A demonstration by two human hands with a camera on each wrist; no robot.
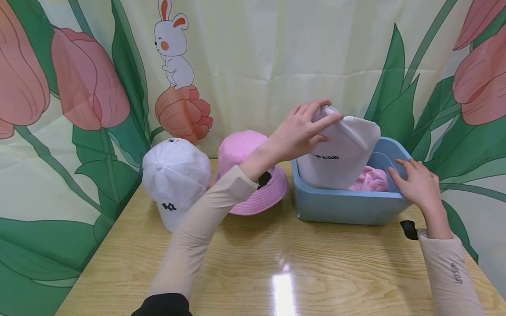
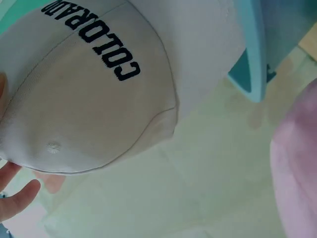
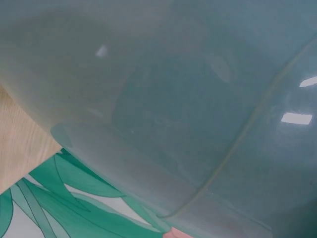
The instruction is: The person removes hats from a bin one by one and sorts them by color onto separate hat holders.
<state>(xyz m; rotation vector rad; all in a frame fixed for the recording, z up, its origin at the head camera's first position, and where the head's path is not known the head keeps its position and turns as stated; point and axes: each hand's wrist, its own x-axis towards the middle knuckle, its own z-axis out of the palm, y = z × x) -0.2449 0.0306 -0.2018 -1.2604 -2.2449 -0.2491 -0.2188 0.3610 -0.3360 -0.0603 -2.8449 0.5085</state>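
Observation:
My left hand (image 1: 306,127) pinches the upper part of a white baseball cap (image 1: 336,153), its fingers near the crown. In the left wrist view the cap's dark lettering reads COLORADO, and fingertips (image 2: 22,201) show at the crown's edge. The cap is tilted, its lower part inside a light blue plastic bin (image 1: 344,206). A crumpled pink cloth item (image 1: 370,179) lies in the bin beside the cap. My right hand (image 1: 419,184) rests on the bin's right rim, thumb and fingers spread. The right wrist view shows the bin's glossy wall (image 3: 163,114) and no hand.
Left of the bin, a pink bucket hat (image 1: 261,199) sits on the wooden table (image 1: 245,272), partly behind my left forearm. Farther left is another white baseball cap (image 1: 175,175) with a small black logo. A tulip-and-rabbit printed curtain (image 1: 269,66) stands behind the table.

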